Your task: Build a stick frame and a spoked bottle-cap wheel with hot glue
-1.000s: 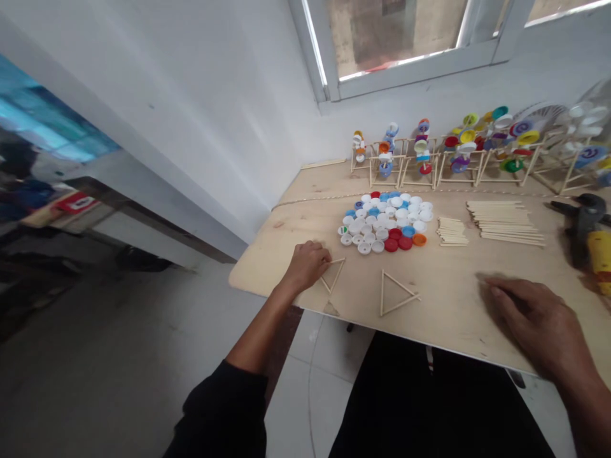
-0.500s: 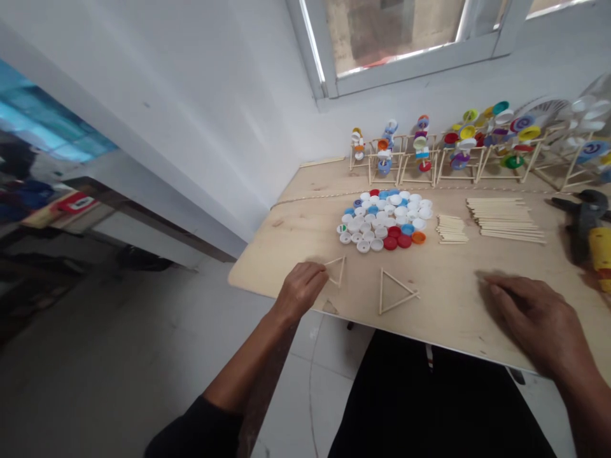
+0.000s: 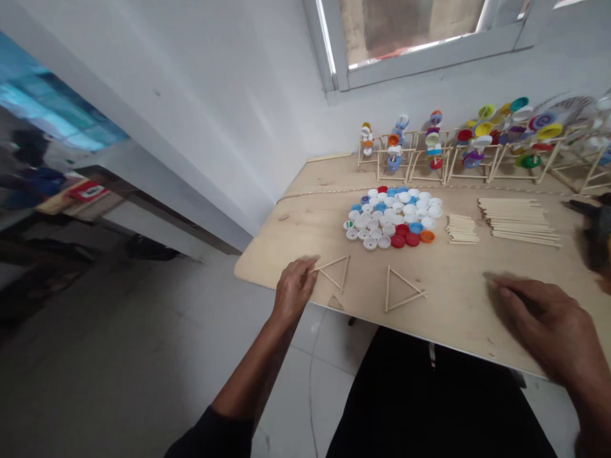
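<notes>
My left hand (image 3: 293, 287) is at the table's front left, its fingertips closed on the left corner of a small triangle of thin wooden sticks (image 3: 346, 273). That triangle lies flat or almost so; I cannot tell which. To its right is a second stick triangle (image 3: 387, 289), lying on the wood with two sticks crossing at its right corner. My right hand (image 3: 548, 318) rests on the table further right, fingers loosely extended and thumb apart, with nothing visible in it.
Behind the triangles lies a cluster of plastic bottle caps (image 3: 382, 224). Short sticks (image 3: 462, 229) and longer sticks (image 3: 520, 221) are piled to its right. Stick frames with cap wheels (image 3: 432, 159) line the wall. A black and yellow tool (image 3: 594, 229) is at the right edge.
My left hand has shifted slightly left and back, so more of the left triangle shows, including its left corner. My right hand stays resting on the table. The camera view has turned a little.
</notes>
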Tool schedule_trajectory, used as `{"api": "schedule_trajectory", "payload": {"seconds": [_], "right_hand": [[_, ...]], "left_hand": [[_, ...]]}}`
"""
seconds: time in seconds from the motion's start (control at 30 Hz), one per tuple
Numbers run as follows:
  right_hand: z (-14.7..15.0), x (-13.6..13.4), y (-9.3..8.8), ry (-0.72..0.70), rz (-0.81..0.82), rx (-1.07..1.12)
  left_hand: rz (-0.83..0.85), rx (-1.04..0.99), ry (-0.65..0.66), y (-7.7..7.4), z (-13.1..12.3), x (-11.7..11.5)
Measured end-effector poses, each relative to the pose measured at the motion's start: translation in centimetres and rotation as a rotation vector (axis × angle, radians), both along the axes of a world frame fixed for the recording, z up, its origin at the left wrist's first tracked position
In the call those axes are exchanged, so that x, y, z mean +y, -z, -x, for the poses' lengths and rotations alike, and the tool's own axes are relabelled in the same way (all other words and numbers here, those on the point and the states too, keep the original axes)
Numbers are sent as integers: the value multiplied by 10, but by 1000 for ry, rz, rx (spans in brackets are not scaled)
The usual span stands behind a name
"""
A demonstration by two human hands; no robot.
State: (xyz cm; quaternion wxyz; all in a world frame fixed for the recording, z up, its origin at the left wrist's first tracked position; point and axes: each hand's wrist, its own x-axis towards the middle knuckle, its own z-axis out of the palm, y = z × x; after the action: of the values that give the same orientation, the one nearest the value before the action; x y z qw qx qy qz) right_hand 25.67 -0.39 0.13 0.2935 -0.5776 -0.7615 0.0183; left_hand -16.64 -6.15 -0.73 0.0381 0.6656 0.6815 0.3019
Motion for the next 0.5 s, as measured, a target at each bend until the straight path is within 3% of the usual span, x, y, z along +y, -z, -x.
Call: {"api": "schedule_trajectory", "payload": {"seconds": [0.2, 0.5], "right_hand": [[8, -4, -5, -146, 5, 44], [44, -4, -4, -372, 61, 67]], "left_hand": [[109, 13, 97, -3, 11, 9], [95, -21, 167, 1, 20, 16]]}}
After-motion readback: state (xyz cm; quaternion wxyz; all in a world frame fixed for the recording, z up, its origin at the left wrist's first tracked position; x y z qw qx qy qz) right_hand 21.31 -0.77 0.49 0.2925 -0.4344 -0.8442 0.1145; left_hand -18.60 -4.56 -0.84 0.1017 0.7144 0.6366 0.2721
